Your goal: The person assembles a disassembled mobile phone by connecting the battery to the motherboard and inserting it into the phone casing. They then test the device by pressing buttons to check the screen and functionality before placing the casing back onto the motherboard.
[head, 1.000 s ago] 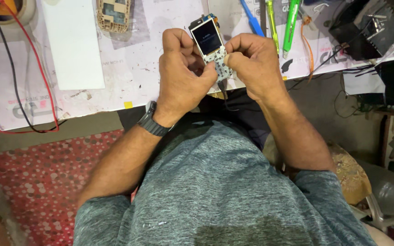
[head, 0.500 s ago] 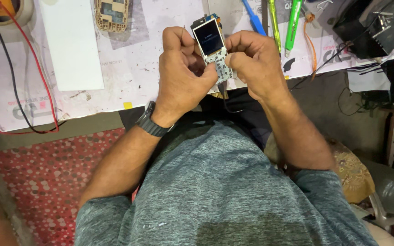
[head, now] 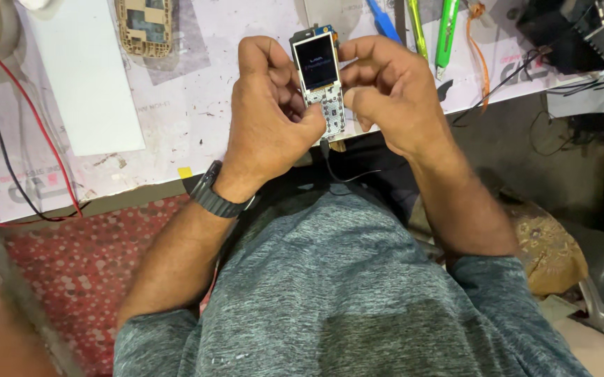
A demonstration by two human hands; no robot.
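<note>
Seen from above, a seated person in a grey shirt holds a small bare phone board [head: 319,80] in both hands, just over the near edge of a white, scuffed workbench [head: 197,105]. The board stands upright toward the camera: a dark, faintly lit screen fills its upper half, a pale keypad area with small contacts fills the lower half. The left hand [head: 270,119] wraps the board's left side, fingers curled behind it, the thumb pressed on the keypad area. The right hand [head: 393,94] grips the right side, fingers curled over the top edge, the thumb against the lower right edge. A thin black wire [head: 337,167] hangs from the bottom of the board toward the lap. A dark wristwatch [head: 214,195] sits on the left wrist.

On the bench, a white sheet [head: 85,77] lies to the left, and beyond it a stripped beige phone frame [head: 144,24] — an open shell with circuitry showing inside. Red and black leads [head: 15,139] curve across the far left. Behind the hands lie a blue tool [head: 384,19] and two green pens [head: 445,28]. At top right, dark equipment [head: 567,31] trails cables — what it holds cannot be made out.
</note>
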